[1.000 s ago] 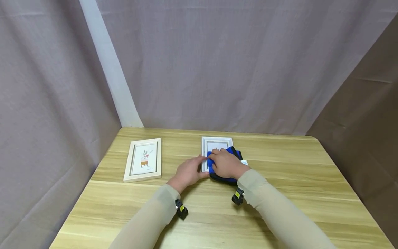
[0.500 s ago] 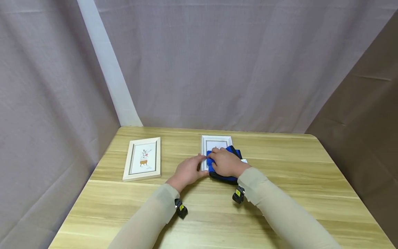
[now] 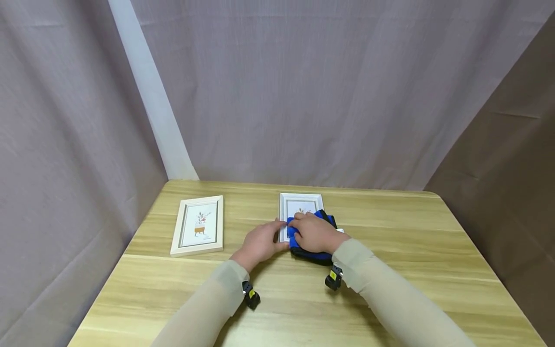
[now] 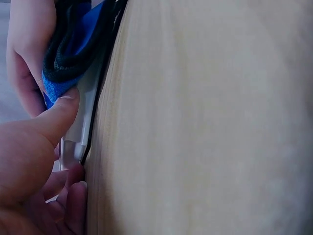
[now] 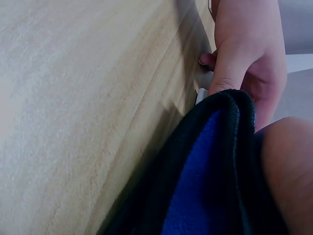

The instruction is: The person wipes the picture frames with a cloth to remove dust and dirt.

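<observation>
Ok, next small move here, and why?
Probably slide the blue cloth up the white frame with the right hand: the cloth covers only its lower part, leaving the top edge bare, while the left hand holds its lower-left corner.

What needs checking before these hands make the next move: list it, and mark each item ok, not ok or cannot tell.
1. White frame steadied: ok; the left hand holds its near left corner.
2. Blue cloth in hand: ok; the right hand grips it over the white frame.
3. White frame resting on the table: ok; it lies face up.
4. Print fully uncovered: not ok; cloth and hand hide its lower part.
5. Cream frame out of the way: ok; it lies apart, to the left.
6. Surface beneath the cloth clean: cannot tell; it is hidden.
</observation>
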`<state>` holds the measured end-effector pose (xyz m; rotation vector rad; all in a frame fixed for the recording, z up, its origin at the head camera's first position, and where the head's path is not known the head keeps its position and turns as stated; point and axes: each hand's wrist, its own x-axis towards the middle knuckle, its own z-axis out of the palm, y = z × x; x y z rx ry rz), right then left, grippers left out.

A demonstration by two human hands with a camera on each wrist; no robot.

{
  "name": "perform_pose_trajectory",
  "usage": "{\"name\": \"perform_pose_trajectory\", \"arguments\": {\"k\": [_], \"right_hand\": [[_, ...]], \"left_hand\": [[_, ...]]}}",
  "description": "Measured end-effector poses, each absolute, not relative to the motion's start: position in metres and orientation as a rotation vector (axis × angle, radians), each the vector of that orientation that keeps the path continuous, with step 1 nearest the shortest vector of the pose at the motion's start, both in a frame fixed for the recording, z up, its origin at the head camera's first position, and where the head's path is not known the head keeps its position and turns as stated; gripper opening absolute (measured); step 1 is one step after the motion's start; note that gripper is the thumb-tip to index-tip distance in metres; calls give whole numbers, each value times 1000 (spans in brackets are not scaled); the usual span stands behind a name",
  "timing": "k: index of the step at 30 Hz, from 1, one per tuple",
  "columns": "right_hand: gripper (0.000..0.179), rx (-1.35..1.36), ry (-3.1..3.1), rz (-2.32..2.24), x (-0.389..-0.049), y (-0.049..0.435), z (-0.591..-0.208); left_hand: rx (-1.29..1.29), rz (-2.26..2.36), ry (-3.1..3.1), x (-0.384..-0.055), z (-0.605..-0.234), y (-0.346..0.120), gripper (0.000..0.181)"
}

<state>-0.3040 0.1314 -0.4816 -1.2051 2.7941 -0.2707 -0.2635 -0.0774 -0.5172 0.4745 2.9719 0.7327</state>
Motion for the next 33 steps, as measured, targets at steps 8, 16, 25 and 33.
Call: {"name": "perform_pose_trajectory", "arguments": {"k": [8, 16, 25, 33], "right_hand": [[34, -1224, 2822, -214, -301, 132, -482], [35, -1259, 2828, -176, -299, 138, -483], [35, -1260, 2830, -178, -295, 144, -484], [37, -1256, 2851, -163, -290, 152, -485]], "left_hand": [[472, 719, 2980, -264, -519, -77, 71], [460, 733, 2981, -265, -520, -78, 73], [480, 738, 3000, -264, -521, -80, 76], [474, 779, 2974, -266, -521, -78, 78]]}}
